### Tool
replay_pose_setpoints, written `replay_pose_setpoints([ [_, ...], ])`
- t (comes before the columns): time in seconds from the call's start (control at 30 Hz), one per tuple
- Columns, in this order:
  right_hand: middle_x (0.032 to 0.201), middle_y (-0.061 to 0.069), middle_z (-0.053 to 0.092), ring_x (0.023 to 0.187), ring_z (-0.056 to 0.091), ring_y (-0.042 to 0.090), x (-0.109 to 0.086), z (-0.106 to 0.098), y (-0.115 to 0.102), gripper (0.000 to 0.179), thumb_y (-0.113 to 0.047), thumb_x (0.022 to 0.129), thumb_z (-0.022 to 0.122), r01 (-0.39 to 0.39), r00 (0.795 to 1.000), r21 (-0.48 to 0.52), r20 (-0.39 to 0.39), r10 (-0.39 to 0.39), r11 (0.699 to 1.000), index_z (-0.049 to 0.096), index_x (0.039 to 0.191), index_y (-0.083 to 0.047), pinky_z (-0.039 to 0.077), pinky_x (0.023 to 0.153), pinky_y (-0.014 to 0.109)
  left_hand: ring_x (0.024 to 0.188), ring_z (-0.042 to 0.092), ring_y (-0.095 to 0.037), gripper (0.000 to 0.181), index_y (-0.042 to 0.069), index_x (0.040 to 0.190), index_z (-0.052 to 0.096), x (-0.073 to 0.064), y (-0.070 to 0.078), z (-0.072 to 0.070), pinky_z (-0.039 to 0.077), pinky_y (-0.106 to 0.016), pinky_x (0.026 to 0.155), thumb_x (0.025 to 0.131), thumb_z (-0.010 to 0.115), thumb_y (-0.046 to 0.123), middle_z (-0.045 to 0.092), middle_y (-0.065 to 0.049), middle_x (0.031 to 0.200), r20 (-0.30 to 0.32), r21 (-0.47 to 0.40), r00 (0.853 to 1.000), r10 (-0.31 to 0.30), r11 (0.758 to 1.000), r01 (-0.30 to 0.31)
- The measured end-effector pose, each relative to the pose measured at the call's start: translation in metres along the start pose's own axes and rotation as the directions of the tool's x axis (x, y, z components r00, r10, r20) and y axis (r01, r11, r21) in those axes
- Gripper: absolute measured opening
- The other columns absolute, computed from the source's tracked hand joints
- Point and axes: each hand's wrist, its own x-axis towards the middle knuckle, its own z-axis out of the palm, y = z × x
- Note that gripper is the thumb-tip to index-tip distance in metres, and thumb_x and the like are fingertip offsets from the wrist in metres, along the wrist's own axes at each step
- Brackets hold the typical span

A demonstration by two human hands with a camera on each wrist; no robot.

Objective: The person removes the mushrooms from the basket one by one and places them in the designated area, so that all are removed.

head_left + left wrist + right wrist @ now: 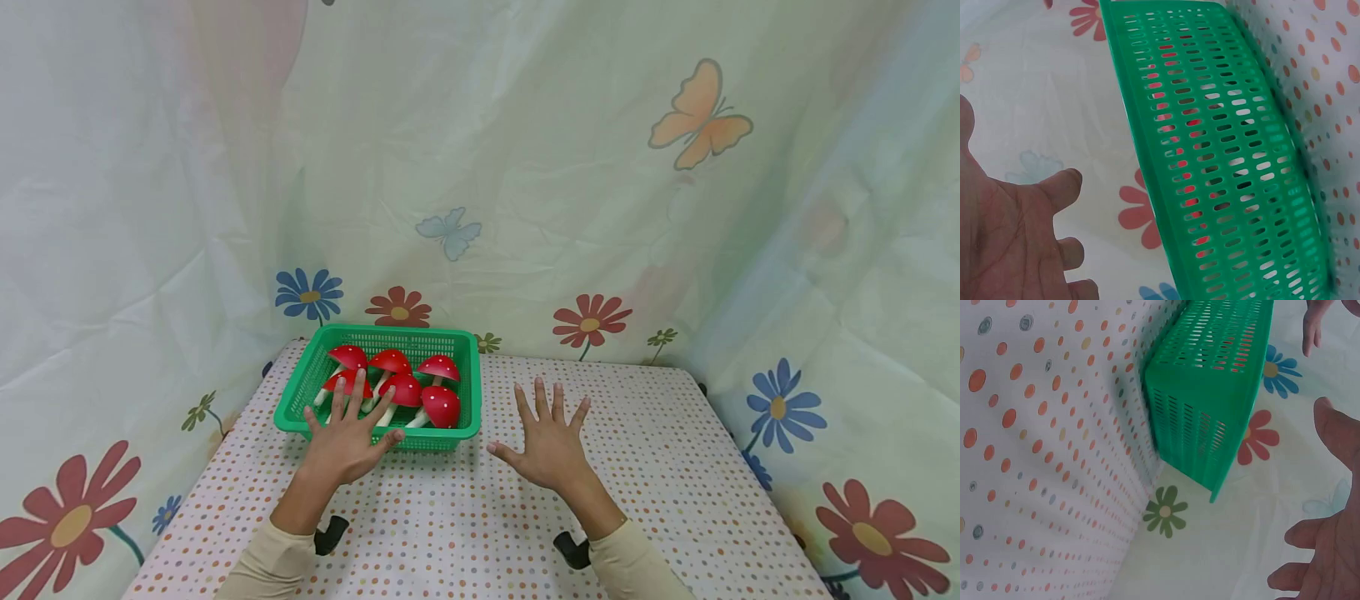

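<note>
A green plastic basket (471, 392) with slotted walls stands at the back left of the table, and several toy mushrooms (441, 407) with white-spotted red caps and white stems lie in it. My left hand (343, 448) is held above the basket's front edge, fingers spread and straight, holding nothing; it hides part of the basket and some stems. To the basket's right, my right hand (551, 450) hovers over the table, also spread and holding nothing. The left wrist view shows the basket's slotted side (1210, 156) beside the palm, apart from it.
A white cloth with coloured dots covers the table (637, 467). Behind and at both sides hang pale sheets printed with flowers and butterflies (701, 117). Each wrist carries a black strap-on device (573, 550).
</note>
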Motion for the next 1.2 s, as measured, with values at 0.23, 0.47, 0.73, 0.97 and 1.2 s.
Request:
replay_pose_setpoints([
  [0.23,0.153,0.017,0.017,0.138,0.010,0.047,-0.001,0.000,-0.004,0.095,-0.076,0.075,0.045,-0.005,1.000,0.038,0.021,0.005,0.999,0.023,0.147,-0.017,-0.005,0.099,0.073,0.140,0.000,-0.042,0.075,0.034,0.146,0.017,0.004,-0.010,0.001,0.005,-0.078,0.095,0.084,0.027,0.073,-0.001,-0.012,0.156,-0.034,0.017,0.999,0.024,1.000,-0.024],
  [0.47,0.151,0.017,0.020,0.138,0.012,0.046,-0.012,-0.001,-0.007,0.093,-0.070,0.079,0.047,-0.036,0.998,0.105,0.053,0.031,0.994,0.021,0.147,-0.014,-0.003,0.098,0.075,0.135,0.014,-0.051,0.060,0.013,0.142,0.035,0.022,-0.060,-0.024,0.009,-0.076,0.096,0.093,0.043,0.046,0.023,-0.024,0.149,-0.144,-0.150,0.985,-0.100,0.986,0.078],
  [0.73,0.147,0.019,0.032,0.135,0.021,0.046,-0.029,0.003,-0.008,0.081,-0.053,0.083,0.059,-0.070,0.997,0.217,0.032,0.065,0.974,0.027,0.146,-0.012,-0.002,0.095,0.077,0.136,0.019,-0.046,0.045,0.010,0.132,0.050,0.055,-0.144,-0.027,0.020,-0.064,0.104,0.098,0.038,0.037,0.024,-0.021,0.149,-0.111,-0.572,0.938,-0.327,0.793,0.209],
  [0.97,0.144,0.020,0.036,0.133,0.027,0.045,-0.043,0.013,-0.007,0.077,-0.049,0.084,0.060,-0.092,0.995,0.262,0.051,0.081,0.961,0.031,0.144,-0.010,-0.002,0.096,0.076,0.141,0.007,-0.037,0.049,0.015,0.142,0.034,0.070,-0.161,0.011,0.012,-0.058,0.110,0.099,0.038,0.037,0.011,-0.010,0.155,0.153,-0.850,0.959,-0.239,0.464,0.251],
  [1.2,0.140,0.013,0.045,0.131,0.037,0.039,-0.035,0.010,-0.013,0.068,-0.039,0.084,0.063,-0.026,0.999,0.295,-0.019,0.033,0.955,0.038,0.141,-0.010,0.004,0.097,0.076,0.140,0.015,-0.034,0.043,0.023,0.142,0.034,0.066,-0.163,0.039,0.019,-0.054,0.110,0.100,0.036,0.031,0.011,-0.006,0.155,0.210,-0.877,0.927,-0.309,0.360,0.319],
])
